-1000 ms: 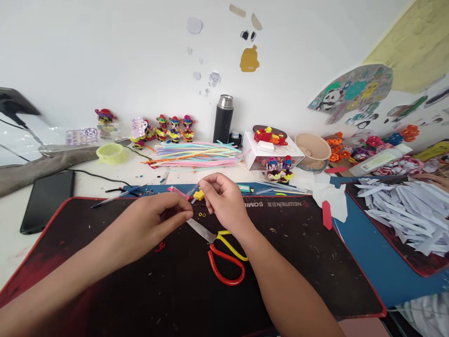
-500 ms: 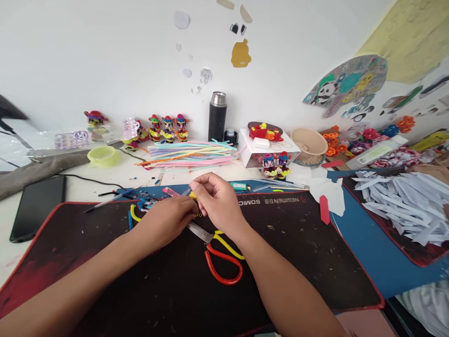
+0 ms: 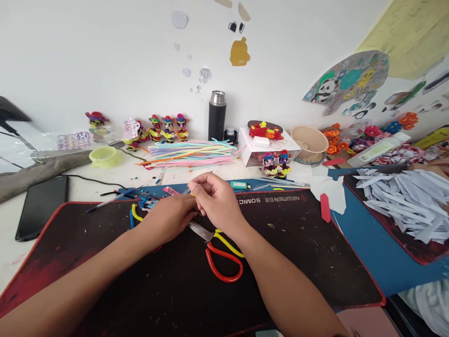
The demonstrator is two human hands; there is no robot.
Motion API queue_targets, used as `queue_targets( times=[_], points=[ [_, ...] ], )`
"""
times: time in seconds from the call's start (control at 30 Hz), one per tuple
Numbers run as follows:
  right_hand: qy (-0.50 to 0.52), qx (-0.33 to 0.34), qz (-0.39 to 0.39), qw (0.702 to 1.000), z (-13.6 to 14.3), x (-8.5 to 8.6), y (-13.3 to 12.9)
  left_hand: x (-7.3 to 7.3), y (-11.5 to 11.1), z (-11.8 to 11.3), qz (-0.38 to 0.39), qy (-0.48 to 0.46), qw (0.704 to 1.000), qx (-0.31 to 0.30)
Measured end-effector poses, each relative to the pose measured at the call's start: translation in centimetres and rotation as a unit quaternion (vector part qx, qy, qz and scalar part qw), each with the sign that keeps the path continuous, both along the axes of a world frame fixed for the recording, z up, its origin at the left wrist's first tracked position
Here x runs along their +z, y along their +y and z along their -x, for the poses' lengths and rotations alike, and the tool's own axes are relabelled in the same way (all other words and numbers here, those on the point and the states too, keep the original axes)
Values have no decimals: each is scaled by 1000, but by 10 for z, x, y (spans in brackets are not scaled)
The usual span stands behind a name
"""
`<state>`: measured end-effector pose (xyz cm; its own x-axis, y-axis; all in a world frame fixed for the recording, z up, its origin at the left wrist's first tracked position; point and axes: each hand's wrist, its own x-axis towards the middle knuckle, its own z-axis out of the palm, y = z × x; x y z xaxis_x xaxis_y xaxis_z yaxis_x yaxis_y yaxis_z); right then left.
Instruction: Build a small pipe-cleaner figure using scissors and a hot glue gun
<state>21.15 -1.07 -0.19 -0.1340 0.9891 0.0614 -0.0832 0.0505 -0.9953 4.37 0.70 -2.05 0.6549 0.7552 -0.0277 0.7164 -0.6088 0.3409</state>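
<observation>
My left hand (image 3: 171, 211) and my right hand (image 3: 214, 199) meet above the dark mat, fingers pinched together. A speck of a small yellow piece (image 3: 192, 194) shows between them; the fingers hide nearly all of it, so its kind is unclear. Under the hands lies a pair of scissors (image 3: 224, 280) with one red and one yellow handle, the blade tips covered by my left hand. Just left of that hand are a bent yellow pipe cleaner (image 3: 136, 213), a blue strip (image 3: 132, 219) and a small blue figure part (image 3: 147, 202).
Behind the mat (image 3: 298, 262) lies a bundle of pastel pipe cleaners (image 3: 189, 154). A black flask (image 3: 217, 117), a white box (image 3: 252, 152) and small figures (image 3: 168, 128) line the wall. Paper strips (image 3: 407, 201) are piled at right; a phone (image 3: 42, 208) lies at left.
My fingers have closed further over the yellow piece, so less of it shows. Both hands stay at nearly the same spot; the camera view has shifted slightly.
</observation>
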Motion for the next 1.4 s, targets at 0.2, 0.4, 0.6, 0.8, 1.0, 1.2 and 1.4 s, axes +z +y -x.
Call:
queue_targets(
  times=[0.2,0.4,0.6,0.8,1.0,1.2,1.4],
  points=[
    [2,3,-6,1000,0,1,-1,1,0,1,8,-3,1000,5],
    [-8,5,-3,1000,-1,1,-1,3,1,4,10,-10,1000,12],
    [-11,4,-7,1000,-1,1,-1,1,1,5,7,-9,1000,6],
    [3,7,-15,1000,-1,2,-2,4,2,9,15,-12,1000,15],
    [1,-1,-9,1000,-1,3,-1,3,6,20,27,-23,999,19],
    [3,6,-9,1000,0,1,-2,1,8,22,33,-37,998,26],
    [12,2,-4,1000,1,1,-2,8,5,18,43,-27,998,25]
  ],
)
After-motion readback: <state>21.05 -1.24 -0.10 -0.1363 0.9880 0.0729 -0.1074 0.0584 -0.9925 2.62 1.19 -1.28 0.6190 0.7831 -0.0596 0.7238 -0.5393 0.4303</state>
